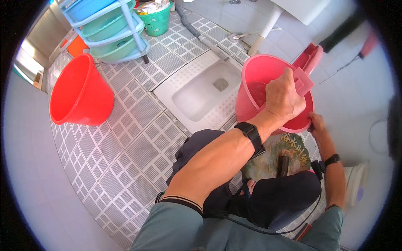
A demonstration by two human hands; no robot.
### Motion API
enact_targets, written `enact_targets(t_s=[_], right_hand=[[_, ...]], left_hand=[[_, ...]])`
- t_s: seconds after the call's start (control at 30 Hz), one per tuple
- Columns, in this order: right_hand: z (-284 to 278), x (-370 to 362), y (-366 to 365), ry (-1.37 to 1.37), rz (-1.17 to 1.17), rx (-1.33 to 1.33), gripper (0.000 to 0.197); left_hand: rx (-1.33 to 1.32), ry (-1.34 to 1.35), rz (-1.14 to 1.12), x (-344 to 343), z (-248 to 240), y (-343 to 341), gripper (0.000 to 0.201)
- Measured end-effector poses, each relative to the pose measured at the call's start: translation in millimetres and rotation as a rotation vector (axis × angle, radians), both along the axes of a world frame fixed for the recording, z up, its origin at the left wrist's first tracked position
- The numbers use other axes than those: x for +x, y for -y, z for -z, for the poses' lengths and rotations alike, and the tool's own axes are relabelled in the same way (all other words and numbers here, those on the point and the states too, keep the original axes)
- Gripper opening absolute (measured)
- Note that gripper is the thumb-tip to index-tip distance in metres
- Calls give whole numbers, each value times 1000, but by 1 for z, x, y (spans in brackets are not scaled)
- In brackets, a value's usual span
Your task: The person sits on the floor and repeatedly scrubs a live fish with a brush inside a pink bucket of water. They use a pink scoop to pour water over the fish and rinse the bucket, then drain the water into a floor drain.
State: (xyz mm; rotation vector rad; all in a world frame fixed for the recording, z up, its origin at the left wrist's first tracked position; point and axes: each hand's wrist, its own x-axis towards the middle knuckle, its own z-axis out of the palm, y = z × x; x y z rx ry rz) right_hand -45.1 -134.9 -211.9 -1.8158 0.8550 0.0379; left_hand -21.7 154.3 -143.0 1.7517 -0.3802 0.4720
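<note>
A pink plastic bucket [247, 100] stands before me on the right, tilted, its mouth facing up toward me. My left hand [286, 95] is closed over its mouth on a flat pink plastic handle [303, 82]; what the handle belongs to is partly hidden by the hand. With fingers curled over the near right rim, my right hand [317, 124] grips the bucket. Just left of the bucket lies a white squat toilet [167, 90] set into the floor. Under the bucket is a greenish mat [261, 165] with a printed picture.
A red bucket [83, 94] stands on the tiled floor [138, 142] at left. Behind it are a light-blue rack [130, 19] with basins and a green basket [157, 23]. A grey hose [188, 25] runs toward the toilet. A pink trough-shaped thing [312, 58] is by the right wall.
</note>
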Motion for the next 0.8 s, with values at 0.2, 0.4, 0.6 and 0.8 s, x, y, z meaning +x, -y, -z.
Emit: enact_targets(t_s=[0.2, 0.4, 0.6, 0.8], right_hand=[[-4, 5, -8, 113, 12, -44, 15], [-1, 3, -14, 197, 21, -62, 14], [-16, 10, -15, 245, 29, -96, 14], [-68, 12, -35, 370, -10, -162, 15]], left_hand=[[-90, 8, -83, 10, -3, -5, 33], [-102, 13, -44, 6, -3, -11, 33], [-193, -3, -94, 11, -11, -24, 33], [-381, -118, -59, 15, -21, -49, 32]])
